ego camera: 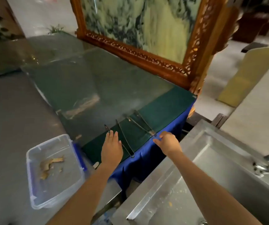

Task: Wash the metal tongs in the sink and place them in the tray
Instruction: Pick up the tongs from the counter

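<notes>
Two tongs (123,135) lie on the desk (163,103), left of the sink (200,132). The left hand (112,146) is flat and open over one. Whether the right hand (168,142) grips the other is unclear. A nudge could slide them off the edge.

thin metal tongs (126,140) on glossy glass tabletop (81,82); clear plastic tray (52,198); dull steel sink (187,168); carved wooden frame (140,52).

Two thin metal tongs lie spread in V shapes on the green surface, hinges toward its near edge: the left pair (125,139) and the right pair (140,126) side by side. The clear tray (60,181) sits left of them, the steel sink (219,168) right.
</notes>
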Tool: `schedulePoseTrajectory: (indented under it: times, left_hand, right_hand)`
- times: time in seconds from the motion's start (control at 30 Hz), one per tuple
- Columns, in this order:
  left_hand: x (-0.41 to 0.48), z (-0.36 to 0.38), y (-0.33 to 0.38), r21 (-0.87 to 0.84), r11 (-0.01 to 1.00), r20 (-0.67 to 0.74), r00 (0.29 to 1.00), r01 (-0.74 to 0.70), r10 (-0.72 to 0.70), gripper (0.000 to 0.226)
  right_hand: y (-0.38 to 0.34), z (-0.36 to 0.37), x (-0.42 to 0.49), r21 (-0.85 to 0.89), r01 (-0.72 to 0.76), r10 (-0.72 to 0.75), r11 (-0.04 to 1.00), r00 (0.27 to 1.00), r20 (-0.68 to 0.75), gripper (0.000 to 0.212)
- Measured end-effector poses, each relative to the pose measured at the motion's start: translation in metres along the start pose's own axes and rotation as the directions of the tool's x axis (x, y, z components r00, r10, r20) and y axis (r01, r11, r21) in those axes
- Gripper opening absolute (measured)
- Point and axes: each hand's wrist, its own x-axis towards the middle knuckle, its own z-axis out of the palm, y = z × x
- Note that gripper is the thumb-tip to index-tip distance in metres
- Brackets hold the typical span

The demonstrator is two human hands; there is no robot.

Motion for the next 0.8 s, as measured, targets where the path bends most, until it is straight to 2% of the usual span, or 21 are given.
schedulePoseTrajectory:
  times: [0.03, 0.13, 0.23, 0.4, 0.57, 0.8]
  left_hand:
    - [0.002, 0.007, -0.006, 0.060, 0.998, 0.028, 0.999, 0.017, -0.018, 0.052]
    - [0.006, 0.033, -0.023, 0.091, 0.993, 0.051, 0.996, 0.071, -0.076, 0.058]
    - [0.009, 0.060, -0.040, 0.142, 0.983, 0.083, 0.989, 0.112, -0.125, 0.062]
    - [0.012, 0.086, -0.061, 0.209, 0.972, 0.145, 0.980, 0.103, -0.135, 0.063]
    - [0.014, 0.096, -0.066, 0.228, 0.970, 0.116, 0.987, 0.085, -0.114, 0.067]
    - [0.012, 0.102, -0.070, 0.208, 0.974, 0.077, 0.992, 0.086, -0.104, 0.087]
  right_hand:
    - [-0.003, 0.008, 0.006, -0.039, 0.008, -0.008, 0.999, 1.000, 0.011, 0.038]
    - [-0.006, 0.027, 0.023, -0.183, 0.025, -0.025, 0.983, 1.000, 0.003, 0.059]
    - [-0.007, 0.046, 0.042, -0.340, 0.058, -0.060, 0.939, 0.998, 0.004, 0.069]
    - [-0.010, 0.068, 0.073, -0.399, 0.039, -0.053, 0.916, 0.998, -0.025, 0.078]
    - [-0.011, 0.079, 0.101, -0.384, 0.007, -0.021, 0.923, 0.999, -0.032, 0.075]
    - [-0.009, 0.084, 0.124, -0.336, 0.002, -0.023, 0.942, 0.998, -0.060, 0.052]
